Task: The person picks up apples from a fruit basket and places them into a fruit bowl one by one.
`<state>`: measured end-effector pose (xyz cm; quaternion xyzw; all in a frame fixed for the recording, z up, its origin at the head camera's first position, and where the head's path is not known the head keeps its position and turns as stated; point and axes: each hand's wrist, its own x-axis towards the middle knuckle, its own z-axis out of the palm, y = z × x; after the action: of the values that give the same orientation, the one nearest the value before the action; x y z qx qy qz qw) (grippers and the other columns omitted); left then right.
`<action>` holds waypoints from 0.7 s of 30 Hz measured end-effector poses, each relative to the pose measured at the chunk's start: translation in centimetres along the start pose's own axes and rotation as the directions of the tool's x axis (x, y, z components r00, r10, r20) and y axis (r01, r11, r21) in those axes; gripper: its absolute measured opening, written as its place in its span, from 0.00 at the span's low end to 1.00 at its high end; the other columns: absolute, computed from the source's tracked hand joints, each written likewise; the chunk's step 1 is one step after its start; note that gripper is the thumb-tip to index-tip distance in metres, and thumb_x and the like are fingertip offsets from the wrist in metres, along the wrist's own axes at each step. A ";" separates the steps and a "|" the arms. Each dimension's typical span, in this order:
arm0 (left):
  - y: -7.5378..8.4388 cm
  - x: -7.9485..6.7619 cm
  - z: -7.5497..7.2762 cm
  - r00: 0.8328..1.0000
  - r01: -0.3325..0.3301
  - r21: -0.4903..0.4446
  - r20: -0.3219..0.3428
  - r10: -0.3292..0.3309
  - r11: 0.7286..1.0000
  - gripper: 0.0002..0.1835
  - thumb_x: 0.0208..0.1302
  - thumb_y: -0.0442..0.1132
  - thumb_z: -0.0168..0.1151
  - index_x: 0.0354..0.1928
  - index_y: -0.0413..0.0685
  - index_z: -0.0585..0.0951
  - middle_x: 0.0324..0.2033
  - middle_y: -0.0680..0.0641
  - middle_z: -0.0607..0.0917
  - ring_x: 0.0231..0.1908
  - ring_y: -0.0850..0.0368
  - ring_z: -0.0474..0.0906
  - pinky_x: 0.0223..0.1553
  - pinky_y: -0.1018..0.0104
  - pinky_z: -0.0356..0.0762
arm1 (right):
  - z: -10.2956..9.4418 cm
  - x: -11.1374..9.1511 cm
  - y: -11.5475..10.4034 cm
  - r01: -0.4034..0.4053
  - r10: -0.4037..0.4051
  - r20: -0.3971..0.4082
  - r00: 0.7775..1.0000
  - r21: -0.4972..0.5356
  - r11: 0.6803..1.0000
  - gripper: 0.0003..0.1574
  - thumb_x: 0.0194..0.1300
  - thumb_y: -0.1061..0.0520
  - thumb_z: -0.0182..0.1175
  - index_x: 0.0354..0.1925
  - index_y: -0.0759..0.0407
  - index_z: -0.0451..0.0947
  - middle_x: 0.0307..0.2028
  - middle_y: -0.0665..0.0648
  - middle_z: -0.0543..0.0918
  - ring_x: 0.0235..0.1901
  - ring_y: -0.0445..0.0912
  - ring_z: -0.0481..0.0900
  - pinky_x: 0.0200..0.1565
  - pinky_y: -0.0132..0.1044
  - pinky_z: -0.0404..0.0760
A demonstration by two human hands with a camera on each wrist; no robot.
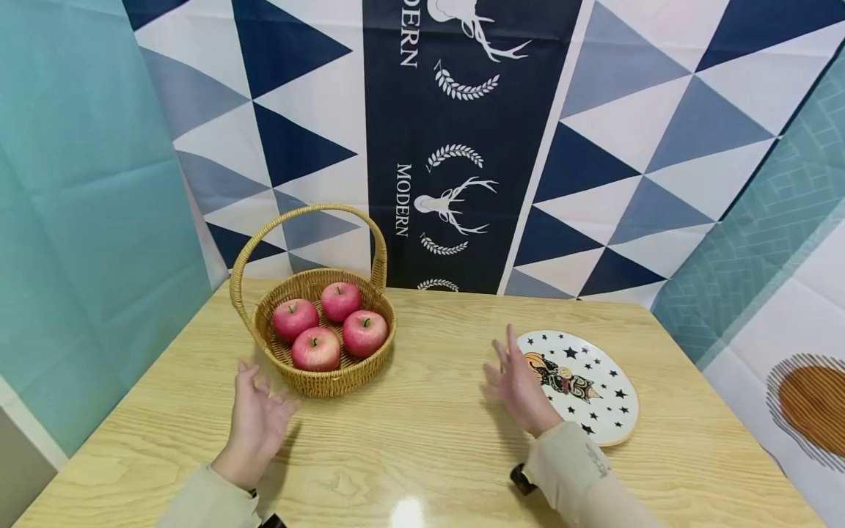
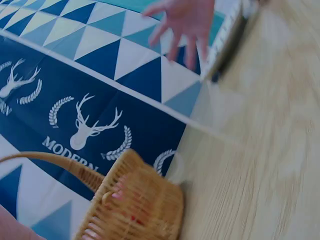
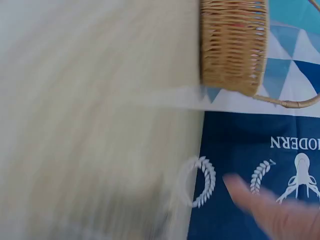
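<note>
A wicker basket (image 1: 337,381) with a tall arched handle stands at the back left of the table, several red apples (image 1: 317,349) lying inside it. My left hand (image 1: 256,422), fingers loosely spread and holding nothing, is just in front of the basket's near left side. On the right, my right hand (image 1: 519,385) hovers beside the left rim of a white oval plate (image 1: 610,396) printed with black stars and a cartoon figure. It overlaps the plate's edge in the head view, its fingers apart and nothing between them. The left wrist view shows the right hand (image 2: 185,25) spread and blurred.
The wooden table (image 1: 422,440) reaches back to a hanging cloth (image 1: 455,147) with triangles and deer heads. A teal cloth (image 1: 92,205) hangs along the left side. Another patterned cloth (image 1: 779,352) borders the right side.
</note>
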<state>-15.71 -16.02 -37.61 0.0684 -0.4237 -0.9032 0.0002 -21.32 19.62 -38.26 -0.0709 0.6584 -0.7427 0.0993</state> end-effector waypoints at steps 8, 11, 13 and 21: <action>-0.5 1.2 0.4 0.997 0.053 -0.154 -0.041 -0.060 0.987 0.41 0.74 0.48 0.33 0.61 0.83 0.12 0.62 0.55 0.06 0.67 0.45 0.12 0.65 0.39 0.29 | 2.9 3.9 0.8 -0.392 0.312 0.284 0.906 0.293 0.872 0.47 0.74 0.37 0.31 0.69 0.43 0.09 0.71 0.70 0.24 0.66 0.77 0.40 0.56 0.58 0.65; -0.9 1.6 0.5 0.997 0.050 -0.146 -0.053 -0.058 0.988 0.44 0.74 0.43 0.34 0.60 0.80 0.10 0.65 0.53 0.09 0.68 0.44 0.15 0.64 0.37 0.30 | 3.9 5.1 1.4 -0.416 0.333 0.291 0.897 0.302 0.858 0.45 0.75 0.41 0.33 0.71 0.42 0.12 0.71 0.72 0.24 0.65 0.78 0.40 0.58 0.60 0.61; -1.1 1.9 0.5 0.996 0.048 -0.145 -0.067 -0.058 0.988 0.45 0.75 0.41 0.36 0.59 0.79 0.09 0.67 0.51 0.12 0.68 0.44 0.16 0.64 0.36 0.31 | 4.7 5.8 1.8 -0.410 0.331 0.275 0.903 0.317 0.855 0.45 0.76 0.45 0.35 0.72 0.40 0.14 0.71 0.72 0.24 0.65 0.78 0.39 0.59 0.61 0.59; -1.4 2.9 0.4 0.994 0.005 -0.083 -0.104 -0.014 0.997 0.50 0.73 0.34 0.40 0.60 0.74 0.08 0.65 0.50 0.10 0.68 0.47 0.15 0.63 0.34 0.32 | 7.9 7.8 2.7 -0.380 0.354 0.139 0.925 0.351 0.856 0.50 0.73 0.54 0.49 0.75 0.38 0.26 0.73 0.67 0.29 0.69 0.70 0.39 0.58 0.64 0.60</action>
<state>-18.57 -14.99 -38.85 0.1175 -0.3851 -0.9151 0.0210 -26.91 9.84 -40.17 0.0502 0.5033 -0.8182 0.2733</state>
